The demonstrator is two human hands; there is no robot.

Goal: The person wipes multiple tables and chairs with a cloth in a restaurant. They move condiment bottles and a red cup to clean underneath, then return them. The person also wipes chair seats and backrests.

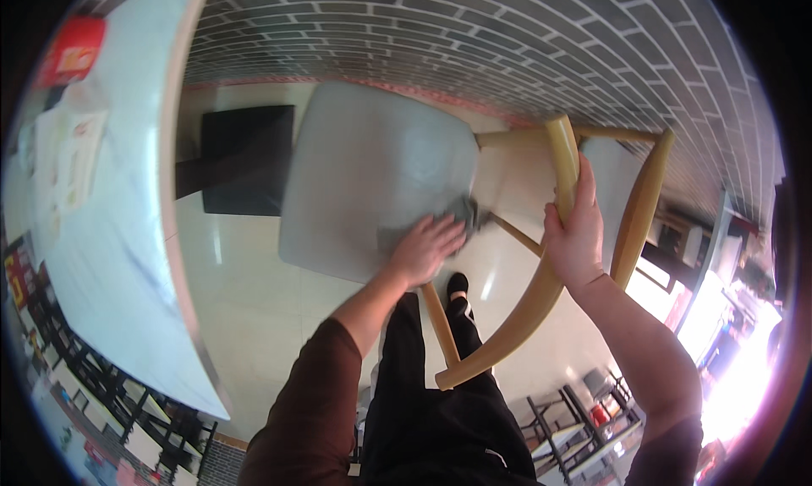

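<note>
Before me is a chair with a grey padded seat point(380, 162) and a curved, light wood-coloured back rail point(514, 334). My left hand point(428, 248) lies palm down on the seat's near right part, pressing a dark grey cloth point(466, 216) against it. The cloth pokes out past my fingers at the seat's edge, and part of it is hidden under the hand. My right hand point(577, 232) is wrapped around the back rail, thumb on its inner side. A slanting chair leg point(439, 321) shows below my left hand.
To the left stands a white marble-patterned table point(127, 207) bearing a red container point(73, 49) and printed papers or packs point(70, 150). Its dark base plate point(247, 159) is on the floor. A second chair point(644, 200) stands right, and a grey brick-patterned wall point(444, 29) runs behind.
</note>
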